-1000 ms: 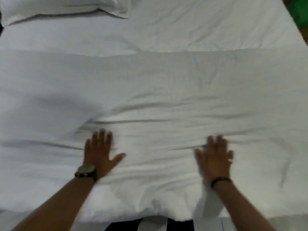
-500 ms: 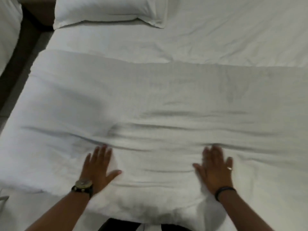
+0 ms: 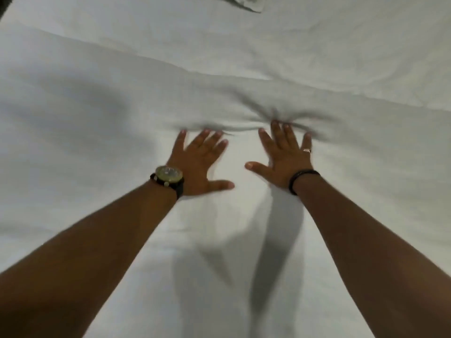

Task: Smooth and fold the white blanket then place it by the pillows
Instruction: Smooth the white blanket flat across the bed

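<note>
The white blanket (image 3: 85, 147) lies spread flat across the bed and fills most of the view. My left hand (image 3: 200, 162), with a watch on the wrist, presses flat on it near the middle, fingers spread. My right hand (image 3: 284, 157), with a ring and a black wristband, lies flat beside it, a hand's width to the right. A ridge of bunched cloth sits just beyond both sets of fingertips. The blanket's far edge runs across the view above the hands. Only a corner of a white pillow (image 3: 246, 2) shows at the top edge.
Beyond the blanket's far edge the white bed sheet (image 3: 317, 32) stretches up to the pillow. A dark strip at the top left corner (image 3: 3, 6) marks the bed's left side. My arms cast shadows on the blanket below the hands.
Both hands have slid forward over the blanket, away from its near edge, and come closer together. The cloth has bunched ahead of the fingers. The view has moved in closer.
</note>
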